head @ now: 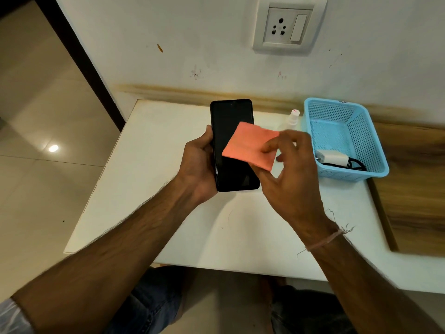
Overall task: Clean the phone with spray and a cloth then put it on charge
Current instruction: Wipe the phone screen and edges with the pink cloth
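The left hand holds the phone above the tabletop, screen up, its fingers wrapped around the phone's left edge and back with the thumb along that edge. The phone's long axis runs away from the person, toward the wall, tilted slightly. The right hand pinches an orange cloth between thumb and forefinger; its other fingers are loosely curled. The cloth spreads leftward from the pinching fingers and lies over the right middle part of the screen; whether it presses on the glass or hovers just above it cannot be told.

The wipe turns on this: the uncovered screen lies to the left of the right hand's fingers, and above and below the cloth along the phone's long axis, so the strokes probably need to travel along that axis. The right hand is the working hand; the left only steadies.

Beyond the right fingers stands the spray bottle, just beside a blue basket holding a white charger with its black cable. The wall socket lies farther off, above them.
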Motion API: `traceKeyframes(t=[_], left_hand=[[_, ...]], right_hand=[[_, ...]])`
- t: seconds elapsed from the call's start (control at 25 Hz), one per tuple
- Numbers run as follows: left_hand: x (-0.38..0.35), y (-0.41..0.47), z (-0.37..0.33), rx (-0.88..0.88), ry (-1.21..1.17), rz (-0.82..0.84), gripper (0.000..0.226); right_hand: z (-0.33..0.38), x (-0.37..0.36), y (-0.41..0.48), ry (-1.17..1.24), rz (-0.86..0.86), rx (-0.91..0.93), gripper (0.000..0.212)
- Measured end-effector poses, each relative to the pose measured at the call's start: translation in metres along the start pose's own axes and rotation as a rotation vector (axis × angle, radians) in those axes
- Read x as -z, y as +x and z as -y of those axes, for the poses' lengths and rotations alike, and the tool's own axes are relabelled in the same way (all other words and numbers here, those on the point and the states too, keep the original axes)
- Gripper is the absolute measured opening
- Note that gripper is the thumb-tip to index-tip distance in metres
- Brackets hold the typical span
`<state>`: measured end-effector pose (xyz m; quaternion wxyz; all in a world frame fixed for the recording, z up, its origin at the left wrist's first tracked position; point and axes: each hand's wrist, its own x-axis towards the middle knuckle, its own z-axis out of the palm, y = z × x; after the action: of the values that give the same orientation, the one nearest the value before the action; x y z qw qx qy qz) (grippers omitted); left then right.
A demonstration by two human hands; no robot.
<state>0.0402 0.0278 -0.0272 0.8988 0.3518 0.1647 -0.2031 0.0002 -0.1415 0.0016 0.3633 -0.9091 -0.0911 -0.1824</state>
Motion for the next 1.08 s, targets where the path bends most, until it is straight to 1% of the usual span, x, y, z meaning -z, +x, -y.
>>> traceKeyframes(t=[0.08,0.12,0.2,0.24,0.28,0.36,0.44,0.52,0.6,0.68,0.76,0.8,0.88,0.92,1.0,1.08], left_hand=[[0.002,0.001,-0.002,0.026,-0.030,0.028,0.053],[0.003,0.000,-0.002,0.038,-0.043,0.048,0.055],[0.005,-0.001,-0.002,0.057,-0.064,0.110,0.059],[0.005,-0.002,-0.002,0.069,-0.070,0.149,0.061],[0.005,-0.003,-0.001,0.082,-0.073,0.182,0.063],[0.003,-0.006,0.001,0.102,-0.075,0.225,0.065],[-0.001,-0.008,0.003,0.120,-0.062,0.265,0.067],[-0.005,-0.011,0.006,0.151,-0.085,0.317,0.069],[-0.007,-0.014,0.007,0.185,-0.139,0.352,0.074],[-0.004,-0.015,0.007,0.210,-0.169,0.359,0.078],[0.002,-0.017,0.003,0.184,-0.160,0.351,0.079],[0.004,-0.018,0.002,0.157,-0.156,0.344,0.078],[0.003,-0.020,0.002,0.129,-0.155,0.319,0.075],[0.002,-0.021,0.004,0.124,-0.154,0.303,0.073],[-0.001,-0.024,0.008,0.127,-0.159,0.300,0.073],[-0.002,-0.028,0.011,0.163,-0.198,0.320,0.075]], right_hand=[[-0.002,-0.003,0.001,-0.197,-0.046,0.101,0.022],[-0.001,-0.006,0.001,-0.236,-0.047,0.132,0.019],[0.002,-0.010,0.000,-0.210,-0.036,0.154,0.014],[0.003,-0.011,-0.002,-0.187,-0.031,0.140,0.016],[0.005,-0.012,-0.003,-0.180,-0.014,0.116,0.024],[0.009,-0.014,-0.007,-0.217,0.088,0.095,0.043],[0.015,-0.017,-0.009,-0.254,0.164,0.129,0.049],[0.023,-0.022,-0.006,-0.191,0.189,0.138,0.050],[0.032,-0.030,-0.009,-0.116,0.290,0.156,0.058],[0.033,-0.037,-0.026,-0.133,0.428,0.303,0.067],[0.022,-0.034,-0.052,-0.256,0.463,0.485,0.073],[0.015,-0.026,-0.061,-0.315,0.470,0.503,0.077],[0.001,-0.008,-0.059,-0.371,0.447,0.450,0.076],[0.000,-0.003,-0.052,-0.374,0.439,0.401,0.070],[0.010,-0.009,-0.035,-0.351,0.393,0.330,0.057],[0.031,-0.026,-0.034,-0.305,0.382,0.291,0.053]])
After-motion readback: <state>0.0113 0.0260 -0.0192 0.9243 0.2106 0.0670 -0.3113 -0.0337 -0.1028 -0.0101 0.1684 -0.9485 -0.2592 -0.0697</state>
